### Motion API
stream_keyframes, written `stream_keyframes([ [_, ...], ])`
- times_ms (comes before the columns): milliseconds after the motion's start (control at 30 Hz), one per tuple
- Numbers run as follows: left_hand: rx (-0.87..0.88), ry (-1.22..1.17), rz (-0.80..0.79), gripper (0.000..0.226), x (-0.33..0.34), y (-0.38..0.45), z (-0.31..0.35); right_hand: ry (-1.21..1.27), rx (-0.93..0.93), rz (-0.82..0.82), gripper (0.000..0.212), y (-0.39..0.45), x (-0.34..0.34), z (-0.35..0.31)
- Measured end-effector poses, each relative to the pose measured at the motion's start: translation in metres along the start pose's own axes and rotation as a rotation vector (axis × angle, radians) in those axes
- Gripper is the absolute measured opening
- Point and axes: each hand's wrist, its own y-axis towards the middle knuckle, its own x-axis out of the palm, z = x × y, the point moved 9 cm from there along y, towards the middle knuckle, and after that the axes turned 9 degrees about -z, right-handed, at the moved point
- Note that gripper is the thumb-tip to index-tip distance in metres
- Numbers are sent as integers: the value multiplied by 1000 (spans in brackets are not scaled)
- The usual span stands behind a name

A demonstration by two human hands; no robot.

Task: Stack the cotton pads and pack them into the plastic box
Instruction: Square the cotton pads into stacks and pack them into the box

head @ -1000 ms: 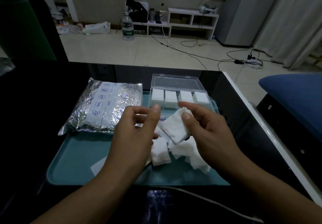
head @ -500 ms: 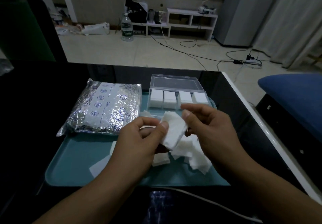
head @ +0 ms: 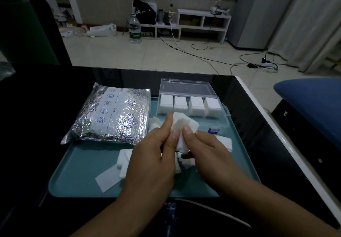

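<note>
Dark desk [head: 46, 126] carrying teal tray [head: 83, 163]: left hand [head: 155, 155] and right hand [head: 206, 151] are both pinching what looks like several cotton pads [head: 184, 124] before the open plastic box [head: 188, 105].

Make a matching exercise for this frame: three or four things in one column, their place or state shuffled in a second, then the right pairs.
Things:
1. foil bag
2. plastic box
3. held cotton pads
4. flat pad

Places or states:
A. pinched between both hands
B. lid open, four white stacks inside
C. lying on the tray's near left
D. resting on the tray's far left

Pairs: 1-D, 2-B, 3-A, 4-C
</note>
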Motion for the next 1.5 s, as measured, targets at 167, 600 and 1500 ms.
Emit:
stream_keyframes([
  [167, -66, -172, -37, 30, 3, 3, -5, 2, -66, 50, 43, 0, -4, -6],
  [600, -428, -609, -65, 26, 1, 8, -42, -171, -106, -57, 41, 10, -28, -18],
  [1500, -511, -693, 71, 20, -9, 9, -59, -524, 49, 45, 27, 20, -52, 11],
])
